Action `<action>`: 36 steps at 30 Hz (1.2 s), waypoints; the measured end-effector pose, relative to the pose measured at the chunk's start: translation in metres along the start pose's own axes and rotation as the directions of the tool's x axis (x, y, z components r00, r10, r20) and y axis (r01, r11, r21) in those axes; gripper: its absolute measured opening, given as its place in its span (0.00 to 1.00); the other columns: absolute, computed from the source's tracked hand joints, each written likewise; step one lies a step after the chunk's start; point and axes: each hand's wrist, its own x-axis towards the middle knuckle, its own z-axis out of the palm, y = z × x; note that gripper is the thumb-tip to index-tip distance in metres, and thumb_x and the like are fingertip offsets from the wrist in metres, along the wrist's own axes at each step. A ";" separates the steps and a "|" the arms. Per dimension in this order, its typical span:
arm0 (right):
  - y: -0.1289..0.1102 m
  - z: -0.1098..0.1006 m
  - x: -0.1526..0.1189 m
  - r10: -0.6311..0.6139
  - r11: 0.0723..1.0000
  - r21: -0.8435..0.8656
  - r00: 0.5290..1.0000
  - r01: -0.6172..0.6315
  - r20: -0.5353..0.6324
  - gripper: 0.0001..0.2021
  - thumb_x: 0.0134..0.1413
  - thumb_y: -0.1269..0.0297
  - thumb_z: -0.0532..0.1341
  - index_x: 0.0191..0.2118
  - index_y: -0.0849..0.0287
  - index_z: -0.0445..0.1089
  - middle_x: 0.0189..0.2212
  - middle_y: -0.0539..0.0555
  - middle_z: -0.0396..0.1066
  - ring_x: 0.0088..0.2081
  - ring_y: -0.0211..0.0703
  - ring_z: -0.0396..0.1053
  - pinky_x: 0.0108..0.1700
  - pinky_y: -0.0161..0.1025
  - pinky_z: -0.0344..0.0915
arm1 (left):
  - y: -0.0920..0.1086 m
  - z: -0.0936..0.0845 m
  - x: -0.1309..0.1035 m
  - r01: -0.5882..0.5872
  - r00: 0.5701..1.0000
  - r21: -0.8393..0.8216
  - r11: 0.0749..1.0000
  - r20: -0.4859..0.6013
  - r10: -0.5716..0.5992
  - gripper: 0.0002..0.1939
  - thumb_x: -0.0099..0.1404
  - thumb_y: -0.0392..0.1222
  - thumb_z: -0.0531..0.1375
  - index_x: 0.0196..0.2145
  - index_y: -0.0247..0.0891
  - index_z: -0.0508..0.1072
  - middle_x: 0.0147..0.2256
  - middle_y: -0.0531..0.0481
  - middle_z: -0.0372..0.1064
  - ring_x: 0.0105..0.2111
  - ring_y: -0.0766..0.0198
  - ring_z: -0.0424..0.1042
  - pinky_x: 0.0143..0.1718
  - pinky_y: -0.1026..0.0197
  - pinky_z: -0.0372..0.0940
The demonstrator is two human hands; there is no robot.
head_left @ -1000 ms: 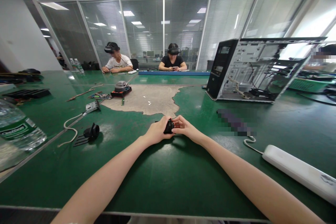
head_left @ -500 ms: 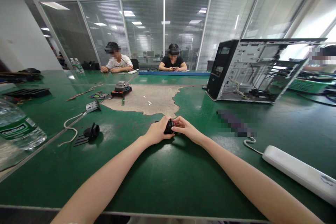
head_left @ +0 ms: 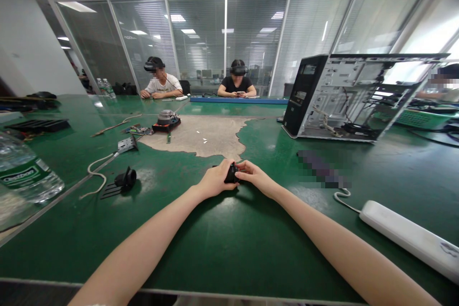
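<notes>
A small black plastic part [head_left: 230,174], its exact kind too small to tell, is between my two hands just above the green table. My left hand [head_left: 217,177] wraps round it from the left, thumb on top. From the right, my right hand [head_left: 251,173] presses its fingertips against the part's right end. To the left on the table lies another black part [head_left: 125,180] with a round end and several thin prongs. Much of the held part is hidden by my fingers.
An opened computer case [head_left: 330,100] stands at right, near a white power strip [head_left: 405,236]. A water bottle [head_left: 27,172] is at left. A heatsink fan [head_left: 167,119], a metal bracket [head_left: 127,144] and a bare brown patch [head_left: 218,134] lie ahead. Two people sit across the table.
The view has shifted very slightly. Both hands stay on the black plastic part in almost the same pose.
</notes>
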 end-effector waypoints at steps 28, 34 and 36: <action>0.000 0.003 0.000 -0.018 0.999 0.040 0.999 0.020 -0.031 0.13 0.42 0.61 0.60 0.37 0.57 0.61 0.34 0.50 0.65 0.36 0.37 0.64 0.42 0.39 0.59 | -0.002 -0.001 0.000 -0.144 0.990 -0.095 0.985 -0.022 0.143 0.28 0.51 0.45 0.58 0.47 0.41 0.49 0.44 0.47 0.57 0.45 0.59 0.58 0.47 0.55 0.49; -0.003 0.001 -0.002 -0.003 0.999 0.036 1.000 0.003 0.003 0.13 0.39 0.63 0.63 0.33 0.58 0.60 0.33 0.50 0.65 0.35 0.37 0.64 0.41 0.39 0.59 | -0.003 -0.001 0.000 -0.154 0.988 -0.092 0.984 -0.019 0.153 0.29 0.50 0.44 0.58 0.47 0.41 0.49 0.44 0.47 0.56 0.46 0.58 0.57 0.47 0.54 0.50; -0.005 0.000 -0.004 -0.028 0.998 0.057 0.998 0.025 0.051 0.15 0.37 0.64 0.64 0.33 0.57 0.59 0.32 0.49 0.66 0.35 0.37 0.64 0.40 0.39 0.59 | -0.003 -0.001 0.000 -0.157 0.988 -0.091 0.983 -0.018 0.156 0.29 0.50 0.44 0.58 0.48 0.41 0.49 0.44 0.47 0.56 0.46 0.58 0.57 0.47 0.54 0.50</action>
